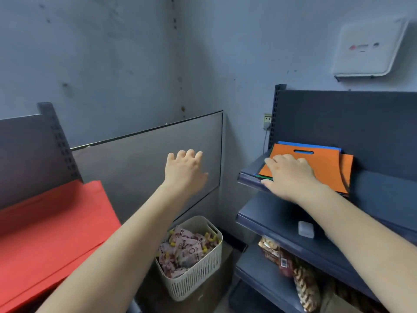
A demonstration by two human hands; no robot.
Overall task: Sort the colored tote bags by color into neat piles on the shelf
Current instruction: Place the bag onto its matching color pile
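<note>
The orange tote bag [320, 168] looks light, thin and floppy; right hand [291, 175] rests spread on its corner, left hand [184, 169] hangs loose, holding nothing; best pinched at the shelf [248, 177] edge.

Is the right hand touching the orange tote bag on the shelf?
Touching. In the head view the right hand lies on the orange tote bag, its fingers spread over the bag's near left corner, with no gap visible.
</note>
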